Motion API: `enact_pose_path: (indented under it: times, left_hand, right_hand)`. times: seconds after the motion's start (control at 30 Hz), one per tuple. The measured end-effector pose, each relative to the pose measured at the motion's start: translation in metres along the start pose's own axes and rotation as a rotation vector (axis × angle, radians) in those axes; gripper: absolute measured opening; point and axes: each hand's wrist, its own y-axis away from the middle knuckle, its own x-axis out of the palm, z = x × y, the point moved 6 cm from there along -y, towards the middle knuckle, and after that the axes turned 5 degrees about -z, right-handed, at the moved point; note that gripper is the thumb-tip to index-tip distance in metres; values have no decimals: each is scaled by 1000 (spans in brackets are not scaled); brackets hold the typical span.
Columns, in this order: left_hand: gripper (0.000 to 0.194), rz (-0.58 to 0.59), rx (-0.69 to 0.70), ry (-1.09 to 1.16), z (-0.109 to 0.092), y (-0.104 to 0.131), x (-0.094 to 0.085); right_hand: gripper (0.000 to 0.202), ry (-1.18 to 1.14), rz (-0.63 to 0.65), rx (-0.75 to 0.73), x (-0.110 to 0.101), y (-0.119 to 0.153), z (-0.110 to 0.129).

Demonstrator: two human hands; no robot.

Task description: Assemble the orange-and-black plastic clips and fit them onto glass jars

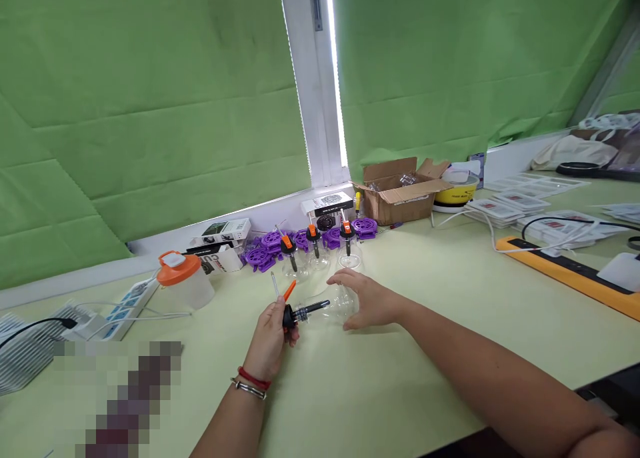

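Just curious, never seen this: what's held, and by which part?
A clear bottle: the left hand holds its black-and-orange cap, the right hand its rounded end.

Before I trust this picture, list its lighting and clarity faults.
In the head view: bright light burns out the narrow slit between green fabric window covers; the clear, round-bodied bottle nearly melts into the pale green table; the lower-left patch is pixelated.

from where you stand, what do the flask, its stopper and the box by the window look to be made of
Flask: clear, glossy, glass or rigid plastic; the table shows through it.
Stopper: black with an orange lever, probably plastic, though rubber is possible.
Box: brown, matt cardboard, judging by its creased, folded-out flaps.
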Motion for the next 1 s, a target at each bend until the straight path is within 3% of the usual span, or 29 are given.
enact_pose_path:
  times: [0.53, 1.0]
  left_hand:
    - [40, 116, -33, -10, 0, 7, 14]
    - [39, 77, -49, -68, 6, 7, 14]
  right_hand:
    - [81, -13, -15, -62, 1, -1, 4]
    - [82, -13, -10, -131, 5, -2, 2]
